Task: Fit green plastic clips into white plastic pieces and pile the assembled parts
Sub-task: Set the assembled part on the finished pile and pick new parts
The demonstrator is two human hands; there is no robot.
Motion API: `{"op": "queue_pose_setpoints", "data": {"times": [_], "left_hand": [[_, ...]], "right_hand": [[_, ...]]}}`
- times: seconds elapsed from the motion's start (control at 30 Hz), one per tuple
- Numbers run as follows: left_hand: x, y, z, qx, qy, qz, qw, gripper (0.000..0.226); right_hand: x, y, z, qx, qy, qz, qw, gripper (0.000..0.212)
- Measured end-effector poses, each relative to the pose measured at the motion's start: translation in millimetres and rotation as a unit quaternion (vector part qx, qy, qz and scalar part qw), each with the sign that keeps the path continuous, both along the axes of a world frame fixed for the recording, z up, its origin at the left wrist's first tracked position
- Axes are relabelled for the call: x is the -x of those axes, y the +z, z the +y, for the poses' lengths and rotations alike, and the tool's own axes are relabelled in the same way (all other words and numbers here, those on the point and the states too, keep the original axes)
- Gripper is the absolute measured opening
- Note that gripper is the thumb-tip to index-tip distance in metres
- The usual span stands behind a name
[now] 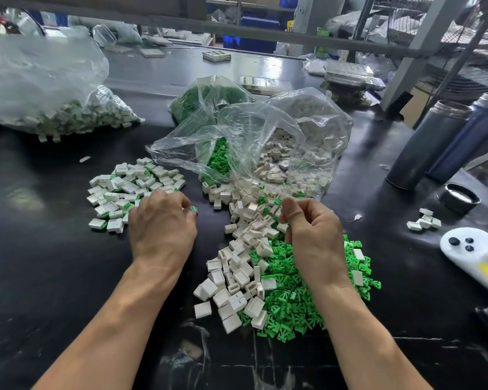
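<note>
A view looking down at two bare forearms reaching over a black desk (54, 277) covered with small plastic parts.

The left hand (161, 223) rests palm down at the near edge of a pile of assembled parts (133, 187), white pieces with green showing at their edges, which lies left of centre. Its fingers are curled, and a bit of a green part (193, 208) shows at the fingertips; the fingers seem to pinch it, though most of it is hidden.

The right hand (313, 235) is raised just above the loose parts to the right of centre. Its thumb presses against the curled fingers in a narrow pinch; I cannot tell whether anything is held between them.

Beneath and in front of the right hand lies a heap of loose green clips (293, 302). Touching it on its left, a trail of empty white pieces (237, 271) runs from near the bottom centre up toward an open clear plastic bag (265, 136) behind the hands. That bag spills more white pieces and green clips onto the desk. Behind it sits another clear bag of green clips (206, 97).

At far left, a large clear bag (40, 88) holds many more white and green parts. On the right stand two dark metal cylinders (434, 142), a round black lid (459, 197), a small cluster of white pieces (424, 222), and a white handheld device (468, 246) with dark buttons. Shelves and clutter fill the background.
</note>
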State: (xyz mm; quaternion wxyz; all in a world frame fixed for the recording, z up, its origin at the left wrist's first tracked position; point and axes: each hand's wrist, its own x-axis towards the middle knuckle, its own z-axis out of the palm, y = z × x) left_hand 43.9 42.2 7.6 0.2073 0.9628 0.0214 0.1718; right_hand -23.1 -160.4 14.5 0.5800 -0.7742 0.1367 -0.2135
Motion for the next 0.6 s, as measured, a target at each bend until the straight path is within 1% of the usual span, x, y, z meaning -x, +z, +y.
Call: {"op": "queue_pose_setpoints", "data": {"times": [0.1,0.17,0.27,0.33,0.4,0.47,0.53,0.6], "left_hand": [[-2.5,-1.7,2.7,-0.015,0.014,0.017,1.0,0.018],[-3.4,-2.4,3.1,-0.023,0.021,0.016,0.999,0.021],[-1.5,0.2,0.3,-0.01,-0.006,-0.009,1.0,0.026],[3.1,2.4,-4.0,0.042,-0.062,-0.002,0.997,0.02],[7.6,4.0,-9.3,0.109,-0.11,0.06,0.986,0.018],[11.2,4.7,-13.2,0.131,-0.132,0.121,0.975,0.021],[12.2,3.1,-15.6,0.13,-0.14,0.14,0.972,0.022],[12.3,0.9,-18.0,0.126,-0.147,0.14,0.971,0.019]], "right_hand": [[-2.2,-2.2,-4.5,0.001,-0.01,0.002,1.0,0.015],[-3.1,-3.0,-6.7,0.006,-0.017,0.005,1.0,0.006],[-3.3,-3.2,-8.5,-0.001,-0.014,0.015,1.0,0.009],[-3.2,-2.4,-11.3,0.015,-0.019,0.025,0.999,0.013],[-3.7,-2.1,-17.4,0.061,-0.031,0.041,0.997,0.013],[-3.6,-1.1,-24.6,0.134,-0.035,0.078,0.987,0.012],[-2.2,0.4,-29.2,0.195,-0.038,0.124,0.972,0.01],[-1.7,1.5,-31.5,0.236,-0.041,0.162,0.957,0.008]]}}
